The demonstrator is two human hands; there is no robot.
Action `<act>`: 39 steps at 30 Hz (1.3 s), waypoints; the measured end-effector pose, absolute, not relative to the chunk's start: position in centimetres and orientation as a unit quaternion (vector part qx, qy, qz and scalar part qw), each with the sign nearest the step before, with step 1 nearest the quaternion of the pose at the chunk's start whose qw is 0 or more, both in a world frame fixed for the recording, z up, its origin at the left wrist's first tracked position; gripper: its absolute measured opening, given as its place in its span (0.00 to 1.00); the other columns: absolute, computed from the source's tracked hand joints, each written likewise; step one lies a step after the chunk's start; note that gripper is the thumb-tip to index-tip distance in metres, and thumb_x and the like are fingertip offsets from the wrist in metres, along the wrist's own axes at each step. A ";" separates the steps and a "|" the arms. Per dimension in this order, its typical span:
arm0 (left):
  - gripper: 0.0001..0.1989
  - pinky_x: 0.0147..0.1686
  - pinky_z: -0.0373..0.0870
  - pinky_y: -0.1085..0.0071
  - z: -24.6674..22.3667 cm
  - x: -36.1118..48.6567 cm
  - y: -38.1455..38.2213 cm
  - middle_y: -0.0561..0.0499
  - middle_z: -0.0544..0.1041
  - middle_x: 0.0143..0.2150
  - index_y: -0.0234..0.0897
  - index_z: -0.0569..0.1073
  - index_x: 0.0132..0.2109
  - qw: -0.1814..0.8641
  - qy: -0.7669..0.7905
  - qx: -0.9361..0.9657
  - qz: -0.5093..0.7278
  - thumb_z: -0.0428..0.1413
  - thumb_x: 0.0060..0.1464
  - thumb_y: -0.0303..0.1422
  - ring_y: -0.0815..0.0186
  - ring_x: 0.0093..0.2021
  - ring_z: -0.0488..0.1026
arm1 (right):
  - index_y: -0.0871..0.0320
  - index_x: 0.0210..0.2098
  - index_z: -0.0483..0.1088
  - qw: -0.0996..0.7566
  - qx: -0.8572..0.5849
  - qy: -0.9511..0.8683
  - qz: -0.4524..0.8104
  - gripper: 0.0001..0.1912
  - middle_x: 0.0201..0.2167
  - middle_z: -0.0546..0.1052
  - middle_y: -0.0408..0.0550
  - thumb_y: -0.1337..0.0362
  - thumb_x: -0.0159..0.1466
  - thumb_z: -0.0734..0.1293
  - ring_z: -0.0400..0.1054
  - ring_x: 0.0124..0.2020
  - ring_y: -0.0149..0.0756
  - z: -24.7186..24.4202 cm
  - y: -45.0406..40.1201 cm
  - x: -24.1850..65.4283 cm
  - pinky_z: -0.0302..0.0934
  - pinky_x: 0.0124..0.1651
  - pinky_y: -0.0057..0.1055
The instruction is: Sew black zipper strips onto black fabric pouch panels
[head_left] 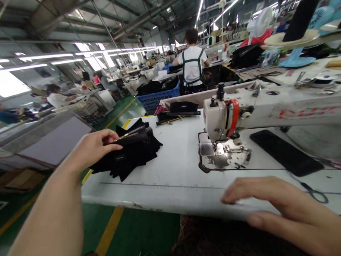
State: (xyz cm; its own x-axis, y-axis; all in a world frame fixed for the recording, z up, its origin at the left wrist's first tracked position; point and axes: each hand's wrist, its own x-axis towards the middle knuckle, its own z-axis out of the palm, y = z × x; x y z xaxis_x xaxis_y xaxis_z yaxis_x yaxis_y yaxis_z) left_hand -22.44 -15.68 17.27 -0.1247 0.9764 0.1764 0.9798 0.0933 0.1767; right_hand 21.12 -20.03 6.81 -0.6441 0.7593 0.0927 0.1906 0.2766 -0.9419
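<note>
On the left end of the white sewing table lies a fanned stack of black fabric pieces. My left hand pinches the edge of a black piece with a gold-toothed zipper at the top of that stack. My right hand hovers at the table's front edge, fingers apart, with nothing in it. Beyond it stands a white sewing machine with a worn metal needle plate. Another black piece and a zipper strip lie at the table's back.
A black phone-like slab and scissors lie on the right. Behind the table is a blue basket of black pieces. A co-worker sits ahead, back turned. A black thread cone stands at upper right.
</note>
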 end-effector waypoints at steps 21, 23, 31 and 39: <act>0.11 0.27 0.58 0.73 14.2 -3.6 -19.0 0.56 0.67 0.25 0.39 0.70 0.32 -0.265 -0.542 -0.796 -0.051 0.56 0.45 0.41 0.67 0.27 0.65 | 0.59 0.29 0.73 0.385 -0.342 -0.740 0.433 0.05 0.36 0.73 0.46 0.68 0.57 0.65 0.66 0.40 0.32 8.3 -18.3 18.2 0.60 0.43 0.28; 0.10 0.28 0.59 0.73 13.7 -3.1 -18.9 0.56 0.67 0.25 0.39 0.70 0.32 -0.249 -0.541 -0.801 -0.063 0.57 0.45 0.41 0.66 0.27 0.65 | 0.60 0.28 0.72 0.376 -0.340 -0.724 0.468 0.05 0.30 0.74 0.44 0.69 0.57 0.64 0.67 0.33 0.29 7.9 -18.0 18.3 0.60 0.36 0.25; 0.14 0.38 0.64 0.71 12.2 -0.9 -17.9 0.51 0.74 0.38 0.39 0.71 0.40 -0.358 -0.483 -0.789 -0.123 0.58 0.45 0.39 0.61 0.39 0.70 | 0.61 0.25 0.71 0.388 -0.323 -0.760 0.409 0.06 0.28 0.73 0.44 0.72 0.56 0.64 0.66 0.31 0.28 7.3 -18.2 17.4 0.59 0.36 0.24; 0.14 0.34 0.65 0.70 9.7 -0.6 -17.5 0.50 0.74 0.32 0.37 0.71 0.38 -0.481 -0.511 -0.685 -0.194 0.55 0.48 0.41 0.61 0.34 0.70 | 0.61 0.24 0.70 0.371 -0.350 -0.773 0.379 0.10 0.26 0.72 0.43 0.66 0.61 0.61 0.64 0.28 0.27 7.1 -17.9 17.9 0.56 0.33 0.23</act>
